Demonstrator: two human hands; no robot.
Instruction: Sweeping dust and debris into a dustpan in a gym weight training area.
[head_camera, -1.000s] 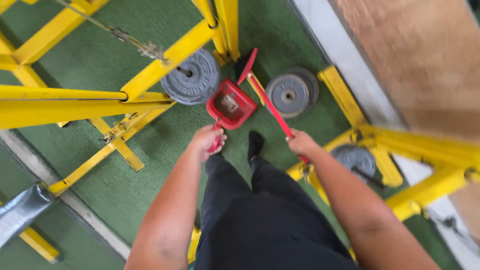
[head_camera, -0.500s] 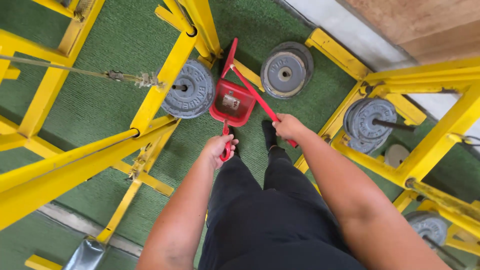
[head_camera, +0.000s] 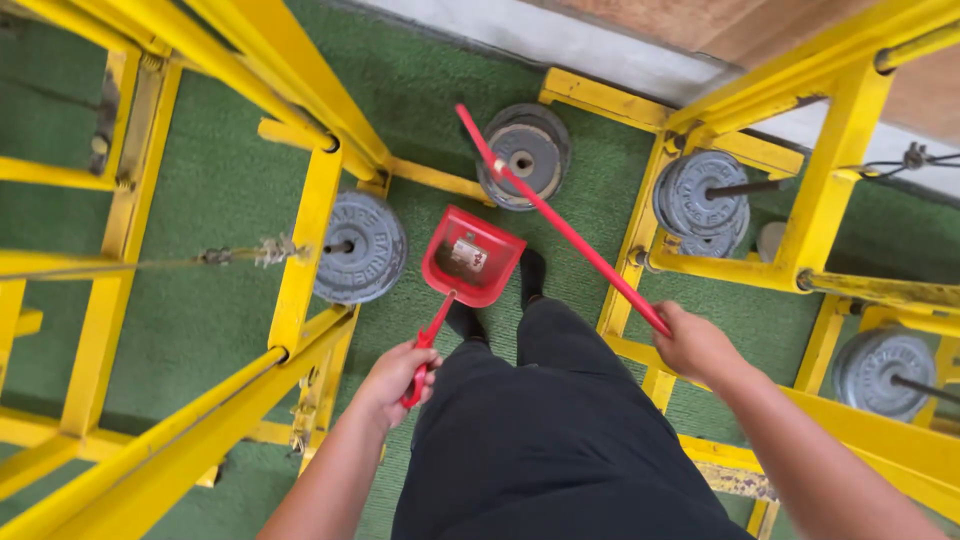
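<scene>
The left hand (head_camera: 398, 375) is curled in a fist around the handle of a red dustpan (head_camera: 470, 258), which hangs in front of the person's legs with its open tray tipped away, just above the green floor (head_camera: 210, 200); a small scrap lies in the tray. The right hand (head_camera: 693, 343) is wrapped around the near end of a red stick (head_camera: 560, 220), whose far end reaches up and left across a grey plate (head_camera: 525, 155) lying flat near the wall. The dustpan looks like thin moulded plastic: light, fairly stiff, smooth, and likely to swing or tip its contents if gripped loosely, so a hold far down the handle, where the fist sits now, seems the steady one. The stick looks light and rigid; held at one end, its far tip would wander easily, and a grip further along would give more control. A yellow frame (head_camera: 300, 290) stands to the left with another grey disc (head_camera: 358, 248) on a peg, just beside the dustpan. To the right a second rack (head_camera: 830, 170) carries more discs (head_camera: 700, 200). The person's dark trousers (head_camera: 560, 440) fill the near centre.
</scene>
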